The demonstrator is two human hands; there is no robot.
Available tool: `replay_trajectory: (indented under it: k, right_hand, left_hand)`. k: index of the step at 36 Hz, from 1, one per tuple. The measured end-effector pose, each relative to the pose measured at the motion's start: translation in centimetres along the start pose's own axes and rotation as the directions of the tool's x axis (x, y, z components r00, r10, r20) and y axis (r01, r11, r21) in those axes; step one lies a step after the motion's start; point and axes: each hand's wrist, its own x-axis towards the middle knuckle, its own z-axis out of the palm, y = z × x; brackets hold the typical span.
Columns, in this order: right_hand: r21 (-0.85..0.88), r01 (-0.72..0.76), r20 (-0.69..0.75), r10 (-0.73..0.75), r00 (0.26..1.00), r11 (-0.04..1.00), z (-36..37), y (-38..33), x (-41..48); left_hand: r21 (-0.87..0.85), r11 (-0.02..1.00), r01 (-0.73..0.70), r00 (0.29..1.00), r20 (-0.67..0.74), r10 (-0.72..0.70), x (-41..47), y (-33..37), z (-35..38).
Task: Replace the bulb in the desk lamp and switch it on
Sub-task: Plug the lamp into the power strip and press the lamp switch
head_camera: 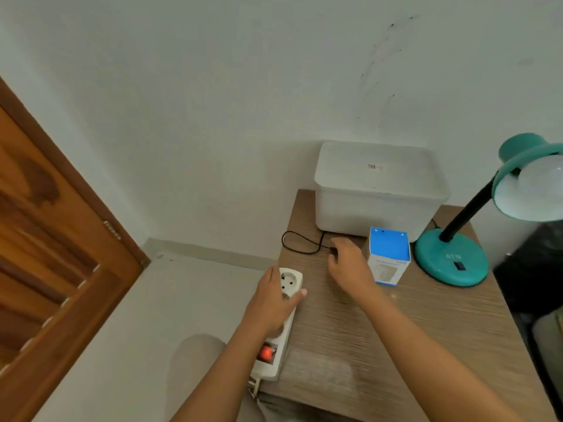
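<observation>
A teal desk lamp [451,263] stands at the right of the wooden table [426,324], with a white bulb [539,181] in its shade and a black switch on its base. Its black cord [300,243] loops across the table to a black plug under my right hand [348,263], whose fingers are closed around the plug. My left hand [274,300] grips a white power strip [278,327] at the table's left edge; the strip's red switch glows. A blue and white bulb box [388,257] stands upright between my right hand and the lamp base.
A white plastic tub [377,190] sits upside down at the back of the table against the wall. A wooden door [51,239] is at the left. A dark object stands right of the table. The floor lies below the table's left edge.
</observation>
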Motion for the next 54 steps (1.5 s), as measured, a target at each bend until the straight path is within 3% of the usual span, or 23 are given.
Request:
replay_trajectory:
  k: [8,17,19,24,31,36,43,54]
  right_hand:
    - [-0.16,-0.035,0.031,0.041,0.999,0.986,3.0,1.5,2.5]
    - [-0.183,-0.004,-0.018,0.001,1.0,0.983,3.0,1.7,2.1]
    - [-0.111,-0.028,-0.015,0.026,1.0,0.993,2.4,1.3,1.8]
    - [0.344,-0.055,-0.008,0.062,0.998,0.937,1.0,-1.1,0.9]
    - [0.545,0.034,-0.002,-0.04,0.999,0.837,0.7,-3.7,-1.7]
    - [0.514,0.052,0.052,-0.091,0.994,0.856,2.5,-3.8,-3.2]
    - [0.437,0.154,-0.038,-0.153,0.988,0.886,3.2,-3.9,-3.9]
    - [0.338,0.15,0.03,-0.17,0.985,0.929,4.4,-4.0,-3.8]
  left_hand:
    - [-0.035,0.999,-0.012,0.999,-0.039,0.01,0.7,-0.5,1.7]
    - [-0.044,0.998,-0.034,0.997,-0.078,0.03,0.9,-0.7,2.0]
    - [-0.065,0.997,-0.034,0.998,-0.06,0.03,0.8,-0.6,1.8]
    - [-0.06,0.998,-0.03,0.999,-0.047,0.027,0.1,-0.5,1.2]
    - [-0.086,0.995,-0.049,0.996,-0.072,0.043,-2.0,-1.3,1.5]
    - [-0.079,0.996,-0.049,0.994,-0.097,0.041,-3.0,-1.8,1.8]
    - [-0.084,0.995,-0.046,0.991,-0.127,0.035,-3.3,-1.6,1.9]
    - [-0.104,0.993,-0.051,0.987,-0.16,0.034,-3.2,-1.6,2.1]
